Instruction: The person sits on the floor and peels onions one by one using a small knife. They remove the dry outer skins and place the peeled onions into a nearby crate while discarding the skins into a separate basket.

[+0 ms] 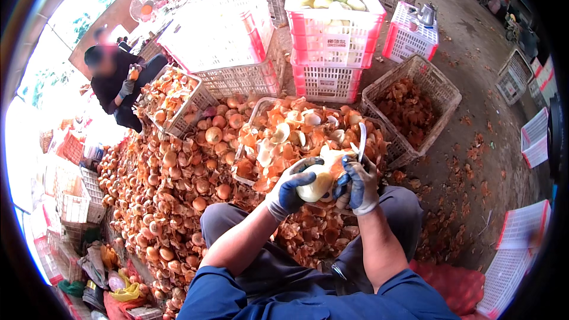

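Observation:
A pale, mostly peeled onion [314,184] sits in my left hand [289,187], which wears a white glove with blue-coated fingers. My right hand [359,183], gloved the same way, grips a small knife [362,138] with its blade pointing up and away from me. Loose skin [335,162] hangs between the two hands, its lower part touching my right fingers. Below and beyond them stands a crate heaped with onion skins [284,138]. The knife's handle is hidden inside my right hand.
Unpeeled onions [169,204] form a large pile on my left. Stacked pink-and-white crates [329,44] with peeled onions on top stand ahead. A grey crate [438,111] of skins is at right. Another gloved person [113,80] sits at far left, holding an onion.

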Motion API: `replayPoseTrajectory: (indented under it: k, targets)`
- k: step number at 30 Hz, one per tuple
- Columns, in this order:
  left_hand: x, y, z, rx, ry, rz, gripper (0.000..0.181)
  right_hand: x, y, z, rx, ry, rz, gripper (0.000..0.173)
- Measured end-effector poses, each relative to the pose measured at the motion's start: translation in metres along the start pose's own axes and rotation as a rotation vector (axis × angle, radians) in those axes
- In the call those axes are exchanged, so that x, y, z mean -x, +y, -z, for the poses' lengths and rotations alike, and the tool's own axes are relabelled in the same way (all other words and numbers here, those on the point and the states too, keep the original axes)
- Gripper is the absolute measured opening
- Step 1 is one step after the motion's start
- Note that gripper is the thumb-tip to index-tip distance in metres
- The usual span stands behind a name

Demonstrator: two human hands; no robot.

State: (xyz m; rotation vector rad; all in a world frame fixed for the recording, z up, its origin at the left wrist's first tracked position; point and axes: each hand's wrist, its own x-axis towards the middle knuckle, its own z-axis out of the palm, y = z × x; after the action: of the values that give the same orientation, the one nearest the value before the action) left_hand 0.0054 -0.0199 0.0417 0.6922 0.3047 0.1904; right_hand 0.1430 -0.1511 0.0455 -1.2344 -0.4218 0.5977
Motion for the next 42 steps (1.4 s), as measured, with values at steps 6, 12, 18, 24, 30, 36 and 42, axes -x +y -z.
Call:
replayPoseTrajectory:
  k: [6, 12, 18, 24, 30, 36, 42]
  targets:
    - [-0.002, -0.006, 0.000, 0.250, 0.010, 0.039, 0.062, -0.002, -0.009, -0.002, -0.282, 0.066, -0.223, 0.017]
    - [0.002, -0.001, 0.003, 0.317, -0.085, -0.006, 0.070, -0.016, 0.004, 0.018, 0.244, -0.037, -0.109, 0.030]
    - [-0.003, 0.003, 0.003, 0.282, 0.036, -0.215, 0.069, -0.001, -0.013, 0.018, 0.391, -0.400, 0.117, 0.059]
    - [-0.005, 0.005, 0.008, 0.039, 0.113, -0.357, 0.066, 0.019, -0.009, -0.004, 0.297, -0.610, 0.060, 0.061]
    - [0.001, 0.008, -0.004, -0.261, 0.275, -0.424, 0.065, 0.015, -0.006, -0.009, 0.466, -0.574, 0.157, 0.058]
    - [0.004, 0.010, -0.013, -0.370, 0.288, -0.476, 0.060, 0.009, 0.006, -0.004, 0.511, -0.528, 0.269, 0.055]
    - [0.003, 0.004, -0.002, -0.192, 0.204, -0.367, 0.058, 0.008, 0.001, -0.001, 0.636, -0.511, 0.331, 0.056]
